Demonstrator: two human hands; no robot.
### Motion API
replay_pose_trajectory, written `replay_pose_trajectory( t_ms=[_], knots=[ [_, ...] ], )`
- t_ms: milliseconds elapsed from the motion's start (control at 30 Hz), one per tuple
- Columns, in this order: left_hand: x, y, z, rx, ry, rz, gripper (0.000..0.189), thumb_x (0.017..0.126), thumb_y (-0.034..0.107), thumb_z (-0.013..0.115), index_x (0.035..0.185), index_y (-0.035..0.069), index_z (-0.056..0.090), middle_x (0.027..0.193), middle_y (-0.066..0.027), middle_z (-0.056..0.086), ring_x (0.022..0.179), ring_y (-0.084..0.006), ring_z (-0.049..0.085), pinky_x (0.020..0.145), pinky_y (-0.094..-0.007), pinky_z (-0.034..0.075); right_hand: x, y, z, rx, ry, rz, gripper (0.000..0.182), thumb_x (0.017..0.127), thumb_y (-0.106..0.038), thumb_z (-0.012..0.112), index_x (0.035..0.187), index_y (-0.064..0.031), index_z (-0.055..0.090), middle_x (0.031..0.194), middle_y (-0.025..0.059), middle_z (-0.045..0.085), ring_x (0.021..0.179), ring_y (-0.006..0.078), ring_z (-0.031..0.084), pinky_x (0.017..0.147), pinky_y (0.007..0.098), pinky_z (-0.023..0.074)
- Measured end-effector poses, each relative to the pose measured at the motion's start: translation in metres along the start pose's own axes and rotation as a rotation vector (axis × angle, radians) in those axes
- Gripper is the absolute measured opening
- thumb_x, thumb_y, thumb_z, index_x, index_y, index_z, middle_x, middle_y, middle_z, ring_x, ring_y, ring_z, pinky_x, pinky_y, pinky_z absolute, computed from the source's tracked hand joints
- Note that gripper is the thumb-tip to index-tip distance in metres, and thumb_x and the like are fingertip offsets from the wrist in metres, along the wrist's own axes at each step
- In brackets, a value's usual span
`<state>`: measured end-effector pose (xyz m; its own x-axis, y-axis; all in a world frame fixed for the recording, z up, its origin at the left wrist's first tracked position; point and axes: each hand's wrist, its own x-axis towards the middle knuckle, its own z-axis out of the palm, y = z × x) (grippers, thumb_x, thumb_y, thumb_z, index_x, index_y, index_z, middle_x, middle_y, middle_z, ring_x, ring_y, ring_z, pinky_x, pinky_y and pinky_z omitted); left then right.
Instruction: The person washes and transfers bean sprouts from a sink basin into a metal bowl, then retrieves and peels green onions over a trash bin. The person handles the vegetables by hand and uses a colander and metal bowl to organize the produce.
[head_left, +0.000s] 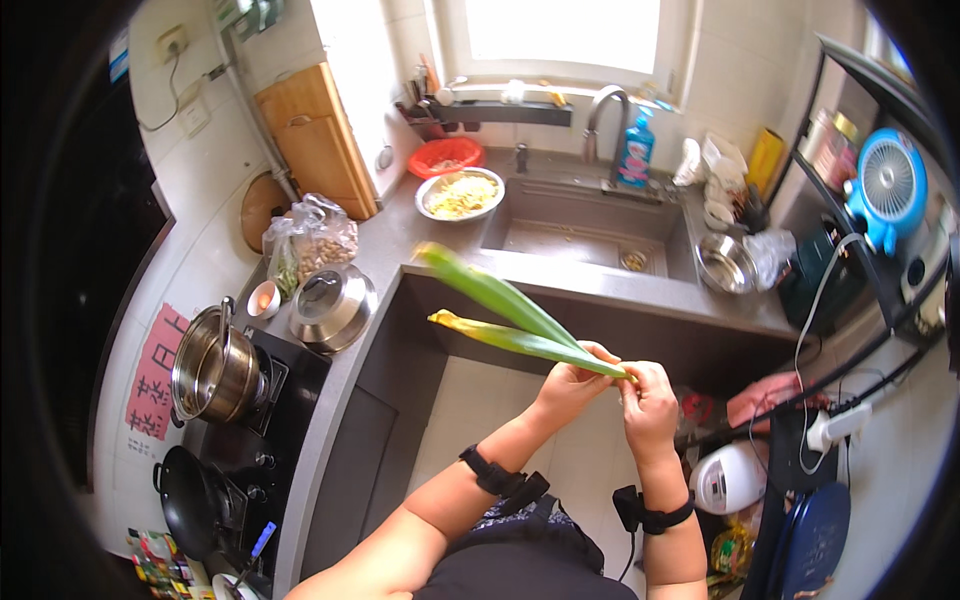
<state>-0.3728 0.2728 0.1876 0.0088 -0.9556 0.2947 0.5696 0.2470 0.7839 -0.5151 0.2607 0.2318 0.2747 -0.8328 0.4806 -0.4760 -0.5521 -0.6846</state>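
Above the floor, in front of the sink counter, my left hand (571, 384) grips the lower end of a green leafy stalk (517, 341), perhaps a scallion or leek. Its two long leaves spread up and to the left, and one tip is yellowed. Close beside it, my right hand (649, 397) pinches the narrow end of the same stalk, where a small yellowish bit shows. The fingers of both hands nearly meet there. A black strap is on each forearm.
Beyond the hands lies a sink (585, 225) with a curved faucet (600, 112). A metal bowl of yellowish food (460, 195) stands on the counter (405, 232). At left are a steel lid (332, 306), a steel pot (217, 367) and a black wok (187, 502) on the stove.
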Motion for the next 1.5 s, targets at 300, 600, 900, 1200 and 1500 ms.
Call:
replay_pose_trajectory(
  t_ms=[300, 600, 900, 1200, 1500],
  knots=[
    [-0.011, 0.129, -0.106, 0.252, 0.392, 0.429, 0.026, 0.083, -0.003, 0.066, 0.103, 0.006, 0.053, 0.111, -0.0086, 0.058, 0.102, -0.0157, 0.056, 0.089, -0.0284, 0.048, 0.098, -0.11, 0.135, -0.029, -0.128, -0.57, 0.026, 0.078, -0.005, 0.062, 0.103, -0.0128, 0.061, 0.095, 0.0041, 0.062, 0.078, 0.0236, 0.065, 0.061, 0.0307, 0.0536],
    [-0.116, 0.215, -0.163, 0.201, 0.86, 0.516, 0.027, 0.081, 0.008, 0.071, 0.101, 0.005, 0.054, 0.104, -0.0131, 0.062, 0.106, -0.0323, 0.061, 0.093, -0.0411, 0.052, 0.186, -0.057, 0.256, 0.138, -0.605, -0.015, 0.04, 0.084, -0.024, 0.068, 0.12, -0.0126, 0.053, 0.109, 0.0073, 0.06, 0.069, 0.019, 0.063, 0.06, 0.0309, 0.0526],
    [-0.183, 0.25, -0.148, 0.428, 1.199, 0.668, 0.034, 0.079, 0.015, 0.074, 0.101, 0.003, 0.051, 0.103, -0.015, 0.061, 0.103, -0.0333, 0.062, 0.088, -0.041, 0.054, 0.285, 0.055, 0.412, 0.837, -0.891, 0.889, 0.033, 0.09, -0.025, 0.058, 0.115, -0.0064, 0.05, 0.114, 0.0138, 0.056, 0.092, 0.029, 0.06, 0.078, 0.0421, 0.0525],
    [-0.113, 0.244, -0.14, 0.633, 1.365, 0.749, 0.033, 0.083, 0.012, 0.07, 0.104, 0.001, 0.046, 0.105, -0.0182, 0.058, 0.103, -0.0357, 0.062, 0.088, -0.0426, 0.055, 0.345, 0.113, 0.522, 1.191, -0.77, 1.223, 0.054, 0.091, -0.023, 0.057, 0.132, -0.0024, 0.03, 0.132, 0.0313, 0.037, 0.11, 0.0432, 0.052, 0.088, 0.0526, 0.0483],
    [-0.063, 0.244, -0.144, 0.71, 1.49, 0.599, 0.023, 0.084, -0.002, 0.064, 0.102, -0.003, 0.05, 0.102, -0.0214, 0.062, 0.104, -0.0363, 0.062, 0.089, -0.0402, 0.054, 0.311, 0.01, 0.529, 0.508, -1.569, 0.45, 0.037, 0.09, -0.02, 0.059, 0.124, -0.0049, 0.054, 0.102, 0.0076, 0.065, 0.075, 0.0165, 0.064, 0.063, 0.0302, 0.0521]
  ],
)
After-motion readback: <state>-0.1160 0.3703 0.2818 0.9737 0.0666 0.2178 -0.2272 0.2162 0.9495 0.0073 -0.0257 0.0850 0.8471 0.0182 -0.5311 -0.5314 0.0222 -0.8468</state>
